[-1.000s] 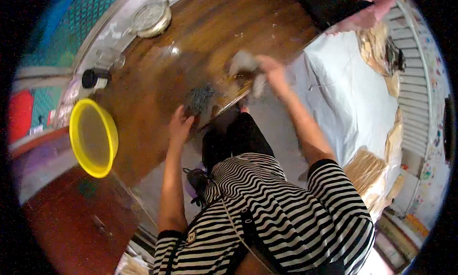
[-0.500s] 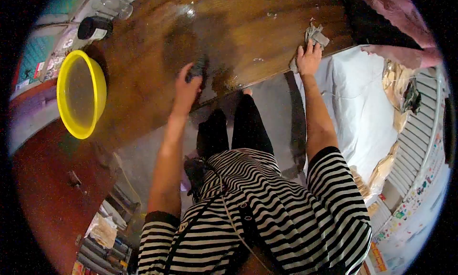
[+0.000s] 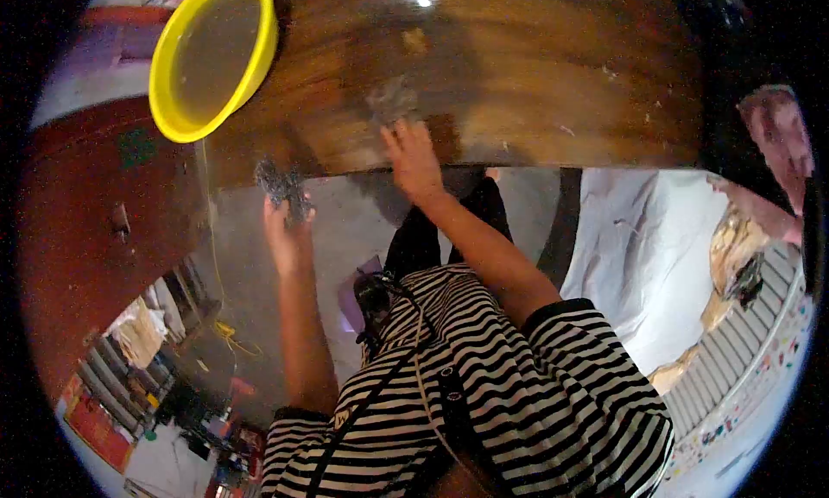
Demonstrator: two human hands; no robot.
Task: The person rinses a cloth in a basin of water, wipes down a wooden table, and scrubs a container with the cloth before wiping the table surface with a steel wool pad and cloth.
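My left hand [image 3: 289, 230] holds a dark grey, mesh-like scouring pad [image 3: 283, 185], its fingers closed round the lower end. It hovers just off the near edge of the brown wooden tabletop [image 3: 535, 75]. Flat against the wood, my right hand [image 3: 416, 163] presses on a crumpled grey cloth [image 3: 393, 99], which is blurred by motion. The fingertips cover the cloth's near part. Beyond the left hand stands a yellow basin [image 3: 262, 62] with murky liquid in it.
Small pale scraps lie on the tabletop's right side. A white sheet [image 3: 648, 265] hangs over something at the right, beside a slatted rack [image 3: 734, 325]. Reddish-brown furniture [image 3: 104, 213] stands at the left, with a yellow cord [image 3: 231, 330] on the floor.
My right hand has swept left across the tabletop with the cloth. My left hand has drawn back over the near edge with the scouring pad. The view has turned and shifted.
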